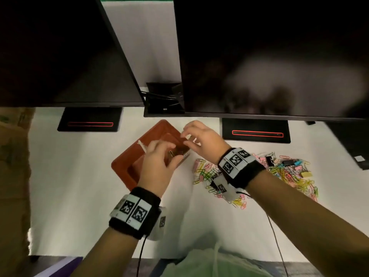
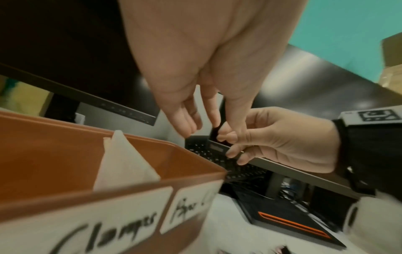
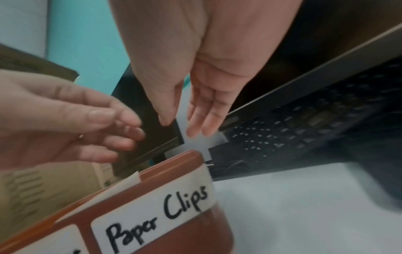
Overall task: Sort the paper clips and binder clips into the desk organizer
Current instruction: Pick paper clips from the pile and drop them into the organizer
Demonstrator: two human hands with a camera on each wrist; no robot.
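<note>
Both hands hover over the organizer (image 1: 127, 156), left grip (image 1: 159, 158) and right grip (image 1: 201, 139) loose and empty, the clip pile (image 1: 289, 172) lying right, nearest our right.

two dark monitors (image 1: 269, 56) stood at desk rear | black stands with red stripe (image 1: 256, 133) under each | cardboard box (image 1: 12, 156) sat far left | white desk (image 1: 69, 186)

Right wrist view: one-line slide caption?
Both hands, right hand and left hand, hover empty over the brown organizer's "Paper Clips" label.
</note>
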